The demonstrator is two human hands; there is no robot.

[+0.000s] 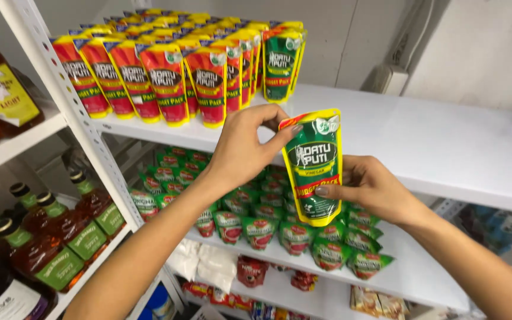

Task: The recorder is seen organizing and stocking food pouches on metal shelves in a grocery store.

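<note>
1. Pouch in hand: green vinegar pouch (313, 168) with a yellow border is held upright in mid-air, in front of the top shelf (434, 142) edge and not yet resting on it.
2. Left hand (245, 146) pinches the pouch's top left corner, fingers closed on it. Right hand (370, 186) is clamped on the lower right side, thumb across the front.
3. Done so far, judging by the layout: red pouches (149, 83) stand in packed rows at the shelf's left, and green pouches (281, 62) form one file beside them.
4. Left: the shelf's whole right stretch is bare white.
5. Hard to tell: depth of the rows behind the front pouches. Lower shelf sachets (256, 228) are partly blocked by the arms. Amber bottles (60, 237) at left are cut off by the frame, as are goods at the bottom.
</note>
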